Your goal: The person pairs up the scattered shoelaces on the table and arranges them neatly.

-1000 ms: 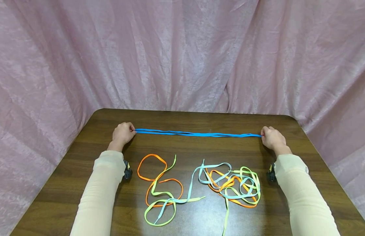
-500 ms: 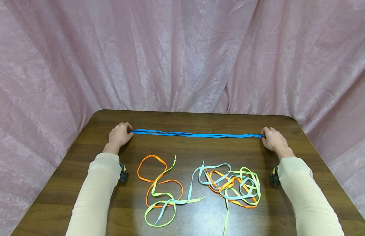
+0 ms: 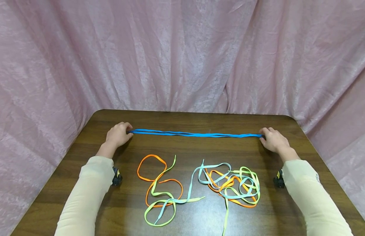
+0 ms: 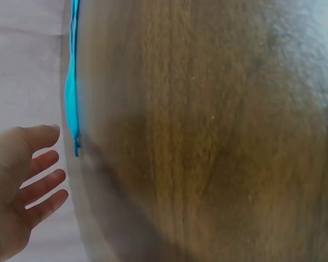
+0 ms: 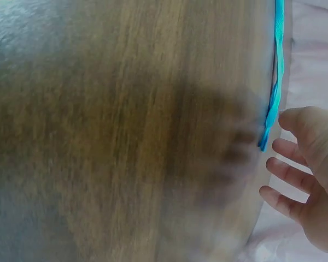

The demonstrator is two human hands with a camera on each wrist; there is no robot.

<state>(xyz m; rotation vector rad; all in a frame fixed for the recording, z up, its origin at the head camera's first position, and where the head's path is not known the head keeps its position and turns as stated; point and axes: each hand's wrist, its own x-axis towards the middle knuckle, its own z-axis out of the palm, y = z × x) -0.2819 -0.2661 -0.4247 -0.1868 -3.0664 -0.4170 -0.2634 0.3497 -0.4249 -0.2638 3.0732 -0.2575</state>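
A blue shoelace (image 3: 197,135), doubled into long strands, lies stretched from side to side across the far part of the table. Its left end (image 4: 75,147) lies just beyond the fingertips of my left hand (image 3: 116,134), whose thumb and fingers are spread apart in the left wrist view. At the other end, my right hand (image 3: 275,141) has its fingers parted beside the lace tips (image 5: 263,143). Neither hand grips the lace.
Nearer to me, orange (image 3: 147,193), yellow-green (image 3: 226,214) and light blue (image 3: 190,186) shoelaces lie loosely tangled on the brown wooden table (image 3: 82,164). A pink curtain (image 3: 182,59) hangs behind the table's far edge.
Both hands have let go of the blue shoelace, their fingers loosening. My left hand has shifted left and my right hand slightly right. The lace lies almost as before.
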